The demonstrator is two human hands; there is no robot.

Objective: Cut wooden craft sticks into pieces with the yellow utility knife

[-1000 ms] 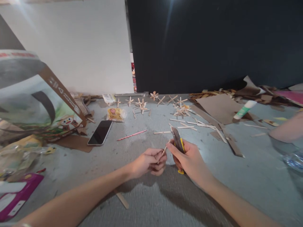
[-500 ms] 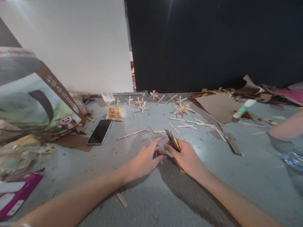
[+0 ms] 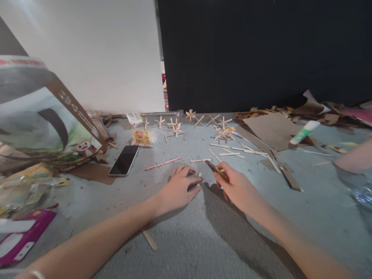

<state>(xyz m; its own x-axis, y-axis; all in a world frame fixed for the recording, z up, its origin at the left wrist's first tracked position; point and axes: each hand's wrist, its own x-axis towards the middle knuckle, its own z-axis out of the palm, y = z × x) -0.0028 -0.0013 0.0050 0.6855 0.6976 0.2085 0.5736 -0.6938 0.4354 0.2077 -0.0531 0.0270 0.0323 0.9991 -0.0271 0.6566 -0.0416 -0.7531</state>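
Observation:
My right hand (image 3: pixel 236 184) is closed around a yellow and dark utility knife (image 3: pixel 221 172), its blade end pointing away and to the left. The knife's tip is close to the right end of a wooden craft stick (image 3: pixel 200 160) lying flat. My left hand (image 3: pixel 180 188) rests low over the table, palm down. Its thumb and forefinger are bent around a short piece of craft stick (image 3: pixel 200 175), partly hidden by the fingertips. Left of that, a pink striped pencil (image 3: pixel 162 163) lies on the table. A loose stick (image 3: pixel 149 240) lies beside my left forearm.
Star-shaped stick pieces (image 3: pixel 176 126) and several loose sticks (image 3: pixel 229 154) lie farther back. A phone (image 3: pixel 124 161), a wrapped snack (image 3: pixel 143 138) and a large bag (image 3: pixel 52 128) are left. Right are cardboard (image 3: pixel 267 130), a glue stick (image 3: pixel 304 132) and another person's arm (image 3: pixel 356 157).
My right hand and the knife have moved right, away from my left hand, and the knife has tipped lower. My left hand has turned more palm down, its fingers flatter.

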